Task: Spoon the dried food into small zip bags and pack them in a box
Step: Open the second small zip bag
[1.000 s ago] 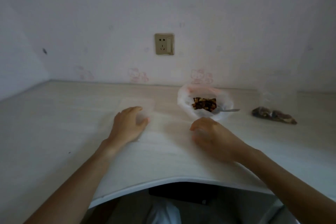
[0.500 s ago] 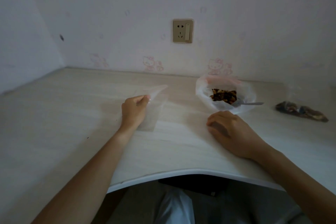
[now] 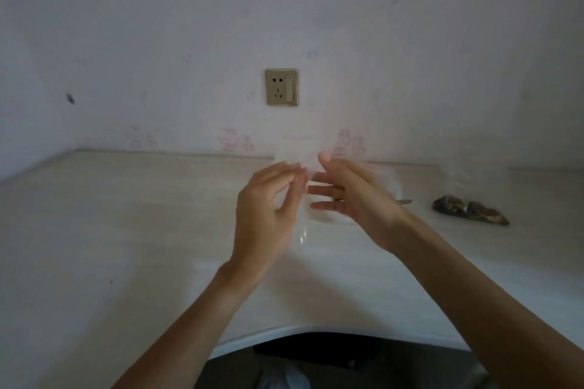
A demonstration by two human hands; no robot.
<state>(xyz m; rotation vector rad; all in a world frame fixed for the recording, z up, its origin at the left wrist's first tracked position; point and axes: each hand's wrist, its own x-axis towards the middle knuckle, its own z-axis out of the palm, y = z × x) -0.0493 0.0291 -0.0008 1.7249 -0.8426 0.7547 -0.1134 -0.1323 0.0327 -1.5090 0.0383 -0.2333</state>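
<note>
1. Two bare forearms reach out from the near edge of the table (image 3: 94,246).
2. Raised above the table, the left hand (image 3: 268,215) pinches a clear zip bag (image 3: 300,161) between thumb and curled fingers.
3. Just beside it, the right hand (image 3: 354,196) has straight, spread fingers at the bag's other side; whether it grips is unclear.
4. Behind the right hand sits the bowl (image 3: 392,183), mostly hidden, a spoon (image 3: 406,201) handle poking out.
5. Farther right lies a filled bag (image 3: 471,214).
6. On the wall hangs a socket (image 3: 281,87).
</note>
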